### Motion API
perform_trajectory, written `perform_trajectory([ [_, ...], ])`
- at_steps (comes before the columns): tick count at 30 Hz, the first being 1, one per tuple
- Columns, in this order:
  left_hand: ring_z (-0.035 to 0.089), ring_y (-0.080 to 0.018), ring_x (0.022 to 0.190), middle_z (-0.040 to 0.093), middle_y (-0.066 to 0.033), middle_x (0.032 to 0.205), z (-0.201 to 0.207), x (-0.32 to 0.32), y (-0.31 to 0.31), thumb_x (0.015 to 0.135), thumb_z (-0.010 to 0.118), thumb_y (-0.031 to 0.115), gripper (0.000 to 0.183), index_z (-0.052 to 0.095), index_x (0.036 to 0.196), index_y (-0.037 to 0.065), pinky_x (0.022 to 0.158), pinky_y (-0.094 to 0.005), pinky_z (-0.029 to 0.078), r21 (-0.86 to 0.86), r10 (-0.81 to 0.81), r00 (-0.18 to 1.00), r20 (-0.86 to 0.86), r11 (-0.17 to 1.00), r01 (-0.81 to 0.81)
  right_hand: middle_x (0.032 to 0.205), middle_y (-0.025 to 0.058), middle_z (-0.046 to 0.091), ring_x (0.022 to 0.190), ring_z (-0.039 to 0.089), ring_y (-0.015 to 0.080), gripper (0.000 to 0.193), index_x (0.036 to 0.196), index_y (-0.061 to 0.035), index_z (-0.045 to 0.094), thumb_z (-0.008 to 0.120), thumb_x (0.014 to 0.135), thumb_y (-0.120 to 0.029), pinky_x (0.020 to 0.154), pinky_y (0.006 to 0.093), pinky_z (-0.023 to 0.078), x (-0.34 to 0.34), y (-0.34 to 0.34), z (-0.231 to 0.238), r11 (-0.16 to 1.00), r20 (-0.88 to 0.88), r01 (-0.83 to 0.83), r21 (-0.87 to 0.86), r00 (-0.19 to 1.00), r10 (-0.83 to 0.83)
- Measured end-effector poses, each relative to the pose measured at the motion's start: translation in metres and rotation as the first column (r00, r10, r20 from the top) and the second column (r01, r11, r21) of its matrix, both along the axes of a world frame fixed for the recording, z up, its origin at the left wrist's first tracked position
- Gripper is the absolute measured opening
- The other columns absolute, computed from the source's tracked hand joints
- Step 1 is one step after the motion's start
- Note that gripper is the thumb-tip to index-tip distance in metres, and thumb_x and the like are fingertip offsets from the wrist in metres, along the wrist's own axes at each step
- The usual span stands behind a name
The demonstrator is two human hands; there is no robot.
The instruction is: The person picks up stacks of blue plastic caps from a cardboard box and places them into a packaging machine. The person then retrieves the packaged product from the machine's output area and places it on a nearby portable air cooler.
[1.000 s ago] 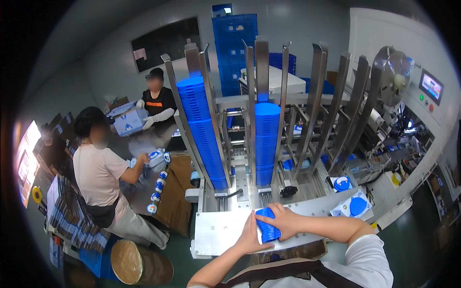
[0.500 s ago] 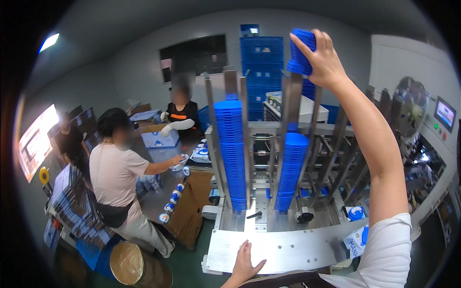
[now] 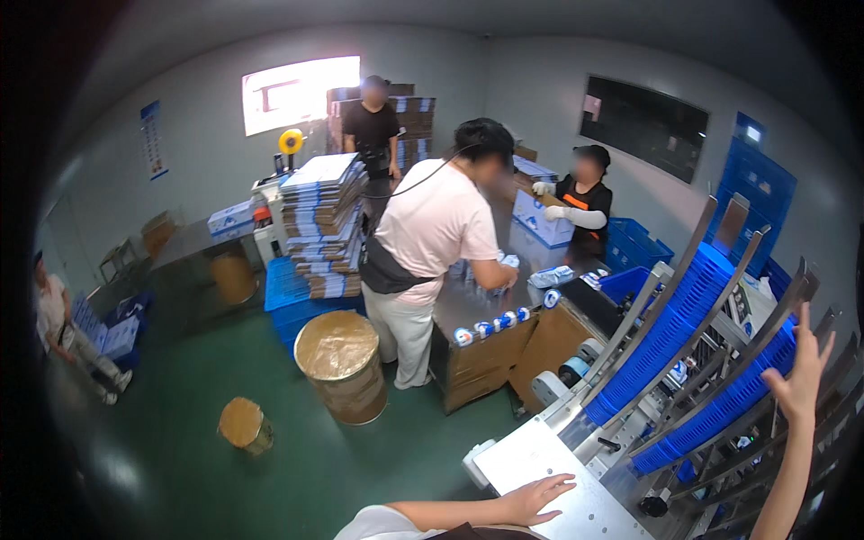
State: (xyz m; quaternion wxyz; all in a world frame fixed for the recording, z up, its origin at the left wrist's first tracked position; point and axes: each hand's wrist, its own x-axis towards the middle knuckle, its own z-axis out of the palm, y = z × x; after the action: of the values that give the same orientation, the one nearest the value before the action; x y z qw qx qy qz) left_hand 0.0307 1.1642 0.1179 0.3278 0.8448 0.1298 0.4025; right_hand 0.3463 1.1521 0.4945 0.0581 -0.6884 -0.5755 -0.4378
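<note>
My left hand [image 3: 538, 499] lies on the white machine plate [image 3: 524, 454], fingers spread and holding nothing. At the right, my right hand [image 3: 799, 373] is raised beside the upper end of the right stack of blue plastic lids [image 3: 733, 400]. Its fingers are apart, and no lid shows in them; whether the fingertips touch the stack or its metal guide, I cannot tell. A second tall stack of blue lids [image 3: 664, 331] stands between upright metal rails to the left of it. Both stacks look tilted in the picture.
Left of the machine, a person in a pink shirt [image 3: 436, 216] bends over a metal table holding white packs with blue lids [image 3: 490, 326]. Across it, a gloved person handles a carton [image 3: 543, 220]. A brown drum [image 3: 340, 364] and stacked flat cartons [image 3: 322, 220] stand further left.
The view has swung left. My right hand has come down and let go of its bundle of blue lids; the right stack is now taller. My left hand stays on the plate.
</note>
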Motion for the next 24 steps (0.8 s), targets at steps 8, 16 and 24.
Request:
perform_trajectory([
  [8, 0.046, -0.0357, 0.112, 0.037, -0.0192, 0.129, -0.008, 0.009, 0.002, 0.077, 0.061, 0.009, 0.051, 0.040, 0.123, 0.003, 0.090, -0.0395, 0.043, 0.135, 0.126, 0.992, 0.013, 0.983, -0.127, 0.150, 0.0159, 0.005, 0.136, 0.010, 0.0381, 0.089, 0.145, -0.0199, 0.014, 0.047, 0.078, -0.066, 0.097, 0.0623, 0.028, 0.010, 0.047, -0.146, 0.858, 0.150, -0.109, 0.502, 0.988, 0.038],
  [16, 0.054, -0.0283, 0.096, 0.039, -0.0166, 0.123, -0.016, -0.036, -0.147, 0.074, 0.063, 0.004, 0.040, 0.048, 0.111, 0.003, 0.085, -0.0365, 0.046, 0.040, 0.643, 0.752, 0.145, 0.756, -0.654, 0.151, 0.0088, -0.001, 0.134, 0.013, 0.0389, 0.097, 0.146, -0.0234, 0.003, 0.064, 0.076, -0.050, 0.085, 0.0648, 0.037, -0.045, 0.020, -0.271, 0.895, -0.212, 0.362, -0.261, 0.883, -0.419],
  [24, 0.047, -0.0321, 0.112, 0.035, -0.0149, 0.130, -0.138, -0.129, -0.430, 0.073, 0.064, 0.013, 0.035, 0.054, 0.106, 0.009, 0.091, -0.0391, 0.043, -0.261, 0.944, 0.076, -0.320, -0.011, -0.965, 0.136, 0.0200, 0.037, 0.123, 0.037, 0.0357, 0.070, 0.136, -0.0051, 0.034, 0.066, 0.079, -0.032, 0.102, 0.0422, 0.030, -0.198, 0.030, -0.294, 0.427, -0.375, -0.859, 0.283, 0.310, 0.873],
])
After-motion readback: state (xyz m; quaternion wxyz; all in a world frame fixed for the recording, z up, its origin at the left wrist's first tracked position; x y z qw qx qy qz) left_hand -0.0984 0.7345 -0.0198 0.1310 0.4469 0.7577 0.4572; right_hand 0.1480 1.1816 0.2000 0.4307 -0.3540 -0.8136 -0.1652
